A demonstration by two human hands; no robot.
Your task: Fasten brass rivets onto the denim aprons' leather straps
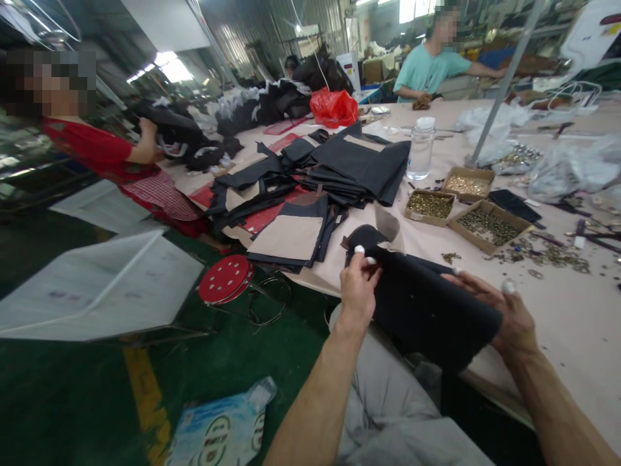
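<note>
Counted two hands, left (359, 288) and right (518, 325), with one dark panel (427, 304) at lower right; three cardboard boxes (425, 219) and one capped bottle (421, 152) right of centre; one red plastic bag (334, 107), upper centre; at least two co-workers (92, 147), upper left and right; stacked dark pieces (359, 167) at centre, too overlapped to number.

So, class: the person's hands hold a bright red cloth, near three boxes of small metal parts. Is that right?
The colour is wrong: the cloth is dark, nearly black, as the head view shows. The hands do hold it, near three boxes of small metal parts.
</note>
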